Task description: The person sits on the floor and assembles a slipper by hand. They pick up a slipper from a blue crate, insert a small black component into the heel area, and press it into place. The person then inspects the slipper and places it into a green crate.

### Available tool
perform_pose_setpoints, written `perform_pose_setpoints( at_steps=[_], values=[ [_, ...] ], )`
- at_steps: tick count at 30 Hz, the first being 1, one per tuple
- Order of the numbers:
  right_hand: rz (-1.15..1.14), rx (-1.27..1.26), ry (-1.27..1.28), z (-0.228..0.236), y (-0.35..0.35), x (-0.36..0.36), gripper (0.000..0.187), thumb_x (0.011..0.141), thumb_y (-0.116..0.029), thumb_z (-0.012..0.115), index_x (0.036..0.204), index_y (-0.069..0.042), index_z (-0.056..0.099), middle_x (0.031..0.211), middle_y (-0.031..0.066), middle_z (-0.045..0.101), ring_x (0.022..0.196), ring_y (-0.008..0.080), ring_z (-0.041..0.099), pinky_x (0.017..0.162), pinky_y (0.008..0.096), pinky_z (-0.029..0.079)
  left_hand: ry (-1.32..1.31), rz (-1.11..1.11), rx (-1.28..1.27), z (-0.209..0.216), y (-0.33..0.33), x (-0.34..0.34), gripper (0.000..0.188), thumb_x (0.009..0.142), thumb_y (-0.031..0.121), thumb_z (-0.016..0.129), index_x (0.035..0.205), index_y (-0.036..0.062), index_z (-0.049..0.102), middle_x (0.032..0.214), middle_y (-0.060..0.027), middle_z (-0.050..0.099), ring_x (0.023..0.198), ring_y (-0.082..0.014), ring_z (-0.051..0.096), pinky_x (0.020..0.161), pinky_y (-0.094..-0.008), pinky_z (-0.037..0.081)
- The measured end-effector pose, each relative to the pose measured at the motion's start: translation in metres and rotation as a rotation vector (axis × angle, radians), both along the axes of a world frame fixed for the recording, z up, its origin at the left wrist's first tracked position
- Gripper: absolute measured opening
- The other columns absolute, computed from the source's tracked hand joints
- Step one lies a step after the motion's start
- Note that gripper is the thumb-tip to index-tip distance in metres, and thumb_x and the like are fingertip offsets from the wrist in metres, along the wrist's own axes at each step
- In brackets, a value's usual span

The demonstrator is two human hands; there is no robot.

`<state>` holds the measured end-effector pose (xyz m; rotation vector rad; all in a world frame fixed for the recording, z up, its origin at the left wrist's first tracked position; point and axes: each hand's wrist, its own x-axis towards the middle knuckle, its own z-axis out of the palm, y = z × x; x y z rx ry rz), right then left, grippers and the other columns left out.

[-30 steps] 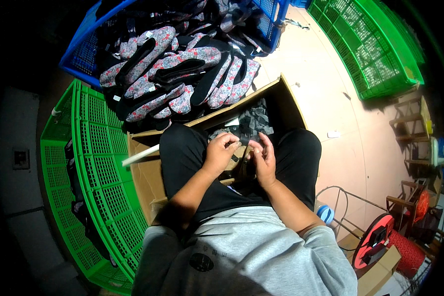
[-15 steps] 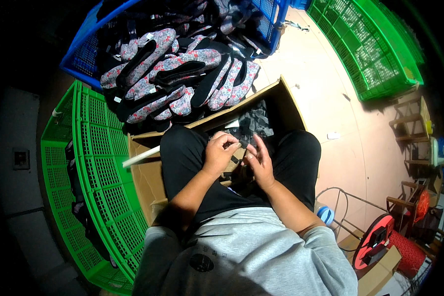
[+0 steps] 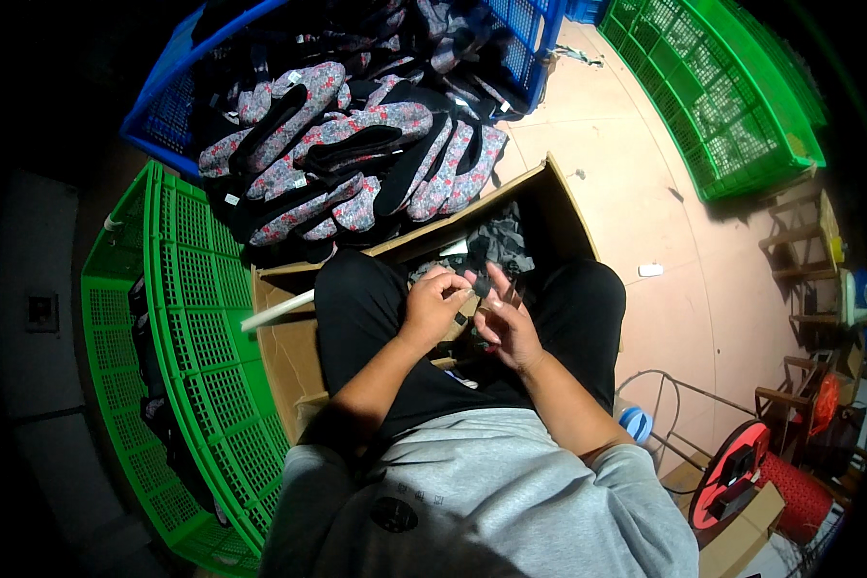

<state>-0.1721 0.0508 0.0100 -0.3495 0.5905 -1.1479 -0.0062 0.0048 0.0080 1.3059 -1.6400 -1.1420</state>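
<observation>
Loosely, the right hand (image 3: 512,332) spreads its fingers while the left hand (image 3: 432,308) pinches; I cannot tell which grasps the dark strip (image 3: 482,285) between them. Just beyond the fingers, dark scraps (image 3: 507,241) fill a cardboard box (image 3: 572,205); farther ahead, floral pieces (image 3: 380,118) heap; rightward, pale floor (image 3: 665,222) reaches a green crate (image 3: 713,106).

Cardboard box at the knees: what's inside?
Inside the cardboard box: crumpled dark grey and black pieces, with a small white piece among them. The left hand, right hand and black-trousered legs cover much of the rest; its bottom can't be made out.
</observation>
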Motion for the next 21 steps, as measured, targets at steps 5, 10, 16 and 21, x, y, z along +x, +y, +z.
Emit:
perform_pose_setpoints(
  at_steps=[5,10,16,21],
  values=[
    [0.005,0.112,-0.213,0.004,-0.001,-0.002,0.071,0.090,-0.018,0.057,0.152,-0.016,0.023,0.147,0.0106,0.043,0.068,0.0129,0.051,0.047,0.0188,0.036,-0.002,-0.002,0.040,0.000,0.000,0.000,0.008,0.080,0.003,0.071,0.086,-0.0005,0.068,0.083,-0.0058,0.061,0.077,-0.0157,0.059,0.070,-0.0278,0.047],
    [0.044,0.011,-0.132,-0.001,-0.001,-0.003,0.071,0.092,-0.019,0.056,0.153,-0.017,0.020,0.149,0.0106,0.040,0.073,0.0134,0.053,0.051,0.0197,0.040,0.003,-0.039,0.097,-0.001,0.001,-0.001,0.008,0.081,0.004,0.070,0.087,-0.0002,0.068,0.084,-0.0053,0.060,0.077,-0.0144,0.059,0.070,-0.0276,0.047],
    [0.039,-0.198,0.304,-0.014,0.003,0.010,0.072,0.096,-0.017,0.054,0.154,-0.008,0.013,0.151,0.0129,0.034,0.085,0.0162,0.056,0.074,0.0273,0.050,0.022,-0.045,0.096,0.000,0.003,-0.003,0.007,0.081,0.004,0.070,0.086,-0.0001,0.067,0.087,-0.0072,0.063,0.079,-0.0172,0.062,0.071,-0.0289,0.048],
    [0.015,-0.246,0.357,-0.021,0.004,0.012,0.072,0.095,-0.010,0.051,0.154,-0.007,0.010,0.151,0.0139,0.033,0.087,0.0163,0.056,0.075,0.0289,0.050,0.007,-0.082,0.018,0.007,0.004,-0.004,0.007,0.080,0.004,0.069,0.086,0.0003,0.067,0.086,-0.0095,0.064,0.079,-0.0227,0.063,0.071,-0.0315,0.049]
  ],
)
